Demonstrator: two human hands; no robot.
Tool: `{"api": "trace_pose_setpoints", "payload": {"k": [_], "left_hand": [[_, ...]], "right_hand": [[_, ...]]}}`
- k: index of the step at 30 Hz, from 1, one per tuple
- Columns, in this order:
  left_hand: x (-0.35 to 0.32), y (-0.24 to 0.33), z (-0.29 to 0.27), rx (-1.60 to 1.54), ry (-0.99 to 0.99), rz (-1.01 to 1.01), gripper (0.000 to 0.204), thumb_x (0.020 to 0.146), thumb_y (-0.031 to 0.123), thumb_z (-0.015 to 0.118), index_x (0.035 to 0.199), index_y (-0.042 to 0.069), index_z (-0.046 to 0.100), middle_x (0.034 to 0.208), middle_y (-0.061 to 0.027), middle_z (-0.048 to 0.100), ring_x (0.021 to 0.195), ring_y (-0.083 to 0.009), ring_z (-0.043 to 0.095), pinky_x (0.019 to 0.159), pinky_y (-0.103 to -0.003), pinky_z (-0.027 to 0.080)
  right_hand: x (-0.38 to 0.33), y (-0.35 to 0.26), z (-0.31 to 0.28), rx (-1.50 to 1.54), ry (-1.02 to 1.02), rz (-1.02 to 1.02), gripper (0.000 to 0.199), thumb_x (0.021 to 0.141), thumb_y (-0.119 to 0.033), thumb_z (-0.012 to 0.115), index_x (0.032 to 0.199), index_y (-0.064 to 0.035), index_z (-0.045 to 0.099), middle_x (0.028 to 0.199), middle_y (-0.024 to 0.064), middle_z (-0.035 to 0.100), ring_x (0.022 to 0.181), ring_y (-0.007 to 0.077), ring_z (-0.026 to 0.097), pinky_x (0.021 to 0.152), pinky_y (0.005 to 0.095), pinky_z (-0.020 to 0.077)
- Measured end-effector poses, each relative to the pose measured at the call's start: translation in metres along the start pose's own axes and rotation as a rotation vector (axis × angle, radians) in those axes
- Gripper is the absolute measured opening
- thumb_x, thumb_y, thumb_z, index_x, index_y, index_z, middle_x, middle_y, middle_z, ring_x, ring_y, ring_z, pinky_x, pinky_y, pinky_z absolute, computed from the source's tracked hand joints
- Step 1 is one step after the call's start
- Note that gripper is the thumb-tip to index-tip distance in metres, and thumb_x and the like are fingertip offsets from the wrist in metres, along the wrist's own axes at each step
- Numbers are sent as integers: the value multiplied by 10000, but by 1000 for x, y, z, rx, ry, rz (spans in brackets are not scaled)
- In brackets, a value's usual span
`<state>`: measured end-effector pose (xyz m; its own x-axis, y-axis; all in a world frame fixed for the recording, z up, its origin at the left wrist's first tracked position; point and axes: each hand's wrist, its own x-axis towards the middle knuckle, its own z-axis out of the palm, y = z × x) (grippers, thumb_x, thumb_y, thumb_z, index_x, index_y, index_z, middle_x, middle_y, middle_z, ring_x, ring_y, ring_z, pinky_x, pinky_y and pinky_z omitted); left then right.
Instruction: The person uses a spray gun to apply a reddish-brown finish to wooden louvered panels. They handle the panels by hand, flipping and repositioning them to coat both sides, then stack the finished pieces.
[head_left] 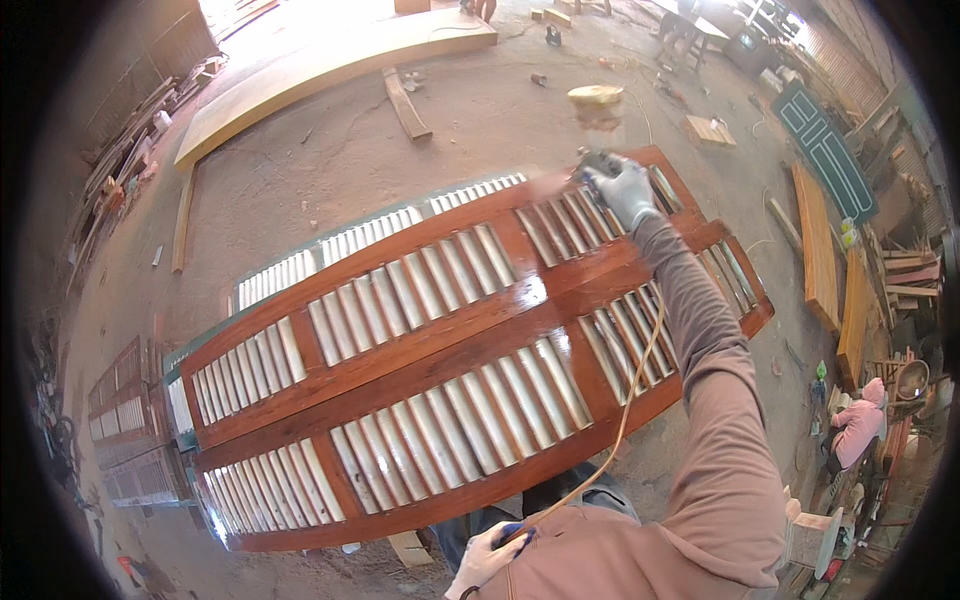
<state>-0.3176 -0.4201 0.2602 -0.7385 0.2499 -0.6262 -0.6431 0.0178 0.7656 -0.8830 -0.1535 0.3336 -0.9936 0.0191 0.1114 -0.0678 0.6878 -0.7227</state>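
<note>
Two reddish-brown louvered wooden panels (400,418), with pale slats and wet-looking gloss, lie side by side in front of me. My right hand (625,190), in a pale glove, is closed around a spray gun (598,164) above the far panel's right end. A faint mist (553,184) shows left of the gun, and a blurred cup with a yellowish top (596,97) appears above it. My left hand (485,557), in a white and blue glove, is closed on a thin tan hose (598,470) by my body. The hose runs up past my right forearm.
Green-edged slatted panels (340,240) show beyond the brown ones. A large pale board (330,75) lies at far left. Planks (817,250) and a green panel (825,150) stand at right, where another person in pink (858,425) sits. Loose wood lines the left wall.
</note>
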Motion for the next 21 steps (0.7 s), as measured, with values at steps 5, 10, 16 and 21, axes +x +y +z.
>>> {"api": "trace_pose_setpoints", "payload": {"k": [5, 10, 16, 21], "left_hand": [[50, 70, 85, -40, -49, -107, 297, 1018, 219, 693, 1245, 27, 699, 983, 28, 720, 856, -26, 565, 776, -225, 489], [69, 89, 117, -92, 23, -206, 289, 1027, 225, 678, 1235, 27, 704, 996, 42, 710, 839, -30, 555, 748, -206, 463], [85, 83, 125, -50, -51, -138, 256, 1004, 168, 666, 1207, 20, 716, 970, 32, 694, 849, -28, 548, 756, -196, 441], [68, 43, 104, 78, -105, -77, 262, 938, 46, 667, 1193, -2, 707, 1065, -39, 747, 1010, -102, 657, 962, -285, 515]], "right_hand": [[91, 139, -111, -352, 360, 53, 498, 886, -430, 761, 1261, -105, 732, 1167, 143, 765, 1067, 276, 732, 940, 408, 557], [133, 196, -175, -114, 518, 135, 538, 874, -454, 762, 1270, -92, 722, 1190, 160, 752, 1136, 300, 710, 985, 408, 537], [51, 258, -219, 104, 686, 304, 422, 867, -411, 789, 1060, -36, 774, 954, 155, 778, 870, 282, 754, 789, 390, 575], [-121, 276, -287, 141, 751, 258, 376, 894, -317, 818, 1075, 7, 757, 866, 77, 762, 727, 120, 700, 622, 318, 554]]}}
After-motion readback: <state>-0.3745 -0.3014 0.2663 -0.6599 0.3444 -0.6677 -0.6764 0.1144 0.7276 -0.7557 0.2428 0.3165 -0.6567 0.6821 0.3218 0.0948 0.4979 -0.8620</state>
